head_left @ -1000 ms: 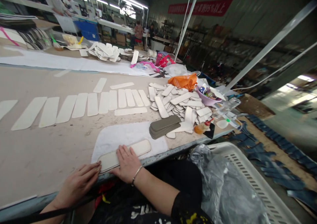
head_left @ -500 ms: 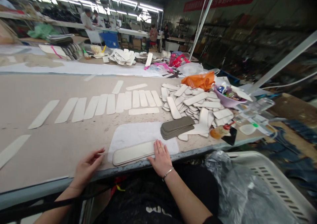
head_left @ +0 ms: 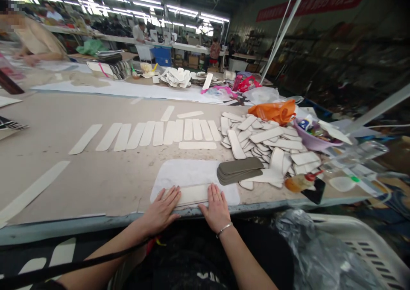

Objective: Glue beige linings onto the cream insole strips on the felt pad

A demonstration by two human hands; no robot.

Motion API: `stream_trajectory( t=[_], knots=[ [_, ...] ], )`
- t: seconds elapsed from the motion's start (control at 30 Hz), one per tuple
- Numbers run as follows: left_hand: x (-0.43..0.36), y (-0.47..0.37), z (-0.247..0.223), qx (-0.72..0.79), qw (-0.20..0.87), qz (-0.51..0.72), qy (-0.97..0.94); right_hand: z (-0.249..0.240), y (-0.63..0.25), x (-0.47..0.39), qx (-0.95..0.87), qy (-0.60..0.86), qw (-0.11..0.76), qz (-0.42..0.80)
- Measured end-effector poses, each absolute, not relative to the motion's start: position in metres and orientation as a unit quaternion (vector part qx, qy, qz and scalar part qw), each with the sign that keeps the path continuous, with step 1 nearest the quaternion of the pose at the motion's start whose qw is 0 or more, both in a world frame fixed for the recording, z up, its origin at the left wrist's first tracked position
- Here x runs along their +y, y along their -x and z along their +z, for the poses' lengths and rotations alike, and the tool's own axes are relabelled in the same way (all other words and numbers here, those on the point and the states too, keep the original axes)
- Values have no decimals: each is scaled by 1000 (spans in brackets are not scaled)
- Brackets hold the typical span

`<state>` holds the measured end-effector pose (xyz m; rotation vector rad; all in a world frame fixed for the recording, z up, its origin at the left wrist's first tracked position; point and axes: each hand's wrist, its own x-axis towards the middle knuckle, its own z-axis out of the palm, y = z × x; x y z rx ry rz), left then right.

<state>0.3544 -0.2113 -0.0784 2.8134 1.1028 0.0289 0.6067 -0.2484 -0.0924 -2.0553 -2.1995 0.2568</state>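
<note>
Open-palmed, clasping nothing, the left hand (head_left: pixel 162 210) and right hand (head_left: pixel 218 210) rest on stacked white strips (head_left: pixel 194 194); the far strip row (head_left: pixel 136 135) looks laid out, the right heap (head_left: pixel 266 135) not yet.

The near strip (head_left: pixel 194 192) is plain cream. The sheet (head_left: pixel 174 170) below it is white. The stacked flat pads (head_left: pixel 241 166) are uniform olive-grey. The heaped pieces (head_left: pixel 267 136) are off-white with dark edges. The tabletop (head_left: pixel 105 179) is beige, marked with small dark specks; its front edge (head_left: pixel 64 229) is blue-grey. The crumpled bag (head_left: pixel 273 112) is bright orange; the bowl (head_left: pixel 304 138) is lilac. The bottle (head_left: pixel 297 183) shows an amber body and a red tip. The flat object (head_left: pixel 316 191) beside it is black. The basket (head_left: pixel 361 236) is off-white, patterned with rows of slots; the plastic film (head_left: pixel 323 247) is translucent grey. The bracelet (head_left: pixel 224 229) is silver. The banner (head_left: pixel 314 1) is red with pale characters. The bin (head_left: pixel 162 56) is blue.
</note>
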Motion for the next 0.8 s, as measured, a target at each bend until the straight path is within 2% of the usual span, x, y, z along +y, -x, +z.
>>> stream_trajectory(
  t=[0.1,0.23,0.43,0.53,0.6,0.7,0.8],
  knots=[
    [-214,-315,-83,374,34,16,-927,-88,-606,-249,-722,682,61,103],
    [-216,-304,-87,385,25,40,-922,-82,-608,-246,-703,690,98,141],
    [-202,-310,-91,413,74,68,-905,-74,-620,-227,-569,771,229,172],
    [-190,-311,-90,458,104,122,-874,-69,-624,-220,-523,760,286,259],
    [-182,-312,-88,492,123,158,-847,-64,-625,-219,-485,728,358,326],
    [-175,-312,-76,531,189,178,-807,-50,-626,-221,-435,654,475,397],
    [-177,-316,-52,557,355,198,-724,-27,-628,-222,-390,591,560,431]
  ],
)
